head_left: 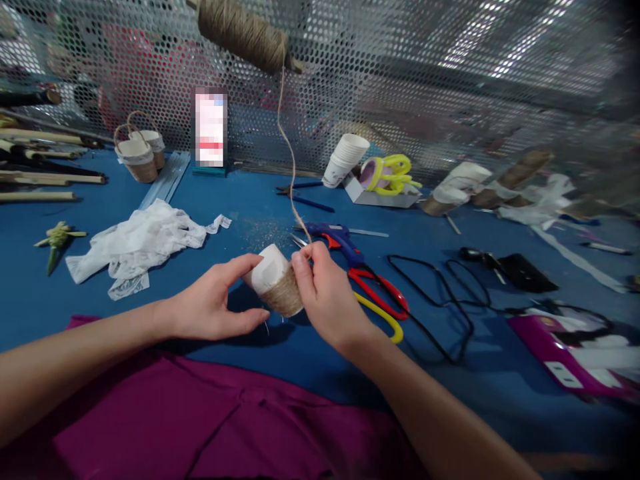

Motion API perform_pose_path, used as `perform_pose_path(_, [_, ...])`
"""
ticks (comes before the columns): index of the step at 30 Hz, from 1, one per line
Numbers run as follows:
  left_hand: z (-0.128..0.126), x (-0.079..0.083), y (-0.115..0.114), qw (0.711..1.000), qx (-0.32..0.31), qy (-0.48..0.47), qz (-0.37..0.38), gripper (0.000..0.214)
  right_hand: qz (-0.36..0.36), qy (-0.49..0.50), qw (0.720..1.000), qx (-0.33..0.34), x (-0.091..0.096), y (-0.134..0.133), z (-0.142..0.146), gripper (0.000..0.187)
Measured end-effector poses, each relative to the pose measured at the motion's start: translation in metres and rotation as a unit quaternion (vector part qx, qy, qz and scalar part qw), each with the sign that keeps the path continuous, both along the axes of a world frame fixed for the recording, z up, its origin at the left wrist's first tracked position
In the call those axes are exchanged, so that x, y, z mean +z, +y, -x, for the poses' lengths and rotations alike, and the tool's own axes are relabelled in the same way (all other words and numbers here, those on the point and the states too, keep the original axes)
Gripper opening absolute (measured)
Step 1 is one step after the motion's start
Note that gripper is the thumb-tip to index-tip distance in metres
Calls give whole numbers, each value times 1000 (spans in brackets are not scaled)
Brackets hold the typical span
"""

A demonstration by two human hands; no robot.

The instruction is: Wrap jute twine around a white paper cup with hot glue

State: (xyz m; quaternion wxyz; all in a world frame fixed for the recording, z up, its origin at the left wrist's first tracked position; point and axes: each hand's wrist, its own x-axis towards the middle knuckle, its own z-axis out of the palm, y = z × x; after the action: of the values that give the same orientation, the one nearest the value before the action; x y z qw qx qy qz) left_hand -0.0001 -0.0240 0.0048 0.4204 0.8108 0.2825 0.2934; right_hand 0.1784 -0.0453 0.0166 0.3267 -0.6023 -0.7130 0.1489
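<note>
A white paper cup (pixel 273 277), half wrapped in brown twine, lies tilted between my hands over the blue table. My left hand (pixel 215 303) curves around its base, thumb and fingers touching the cup. My right hand (pixel 327 293) is closed on the twine strand (pixel 287 143) at the cup's wrapped side. The strand runs up to a twine spool (pixel 243 30) hanging at the top of the mesh wall.
A blue glue gun (pixel 337 239) and red and yellow scissors (pixel 380 297) lie just right of my hands, with black cable (pixel 440 293) beyond. White lace cloth (pixel 140 243) lies left. Finished twine baskets (pixel 137 157), stacked cups (pixel 345 160) and bamboo sticks (pixel 40 177) sit farther back.
</note>
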Motion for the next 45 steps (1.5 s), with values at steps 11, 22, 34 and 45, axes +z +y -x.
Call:
perform_pose_path(11, [-2,0,8,975,155,-123,102,18,-73,-114,991,-10,-6,-1,4,17])
perform_pose_path(22, [-3,-1,16,952,216,-139,169,13,-87,-131,988,8,-10,1,2,18])
perform_pose_path(34, [-3,-4,21,937,210,-179,215,18,-73,-130,989,14,-13,1,3,18])
perform_pose_path(45, [0,-7,27,957,215,-117,157,41,-99,-142,985,23,-14,1,2,19])
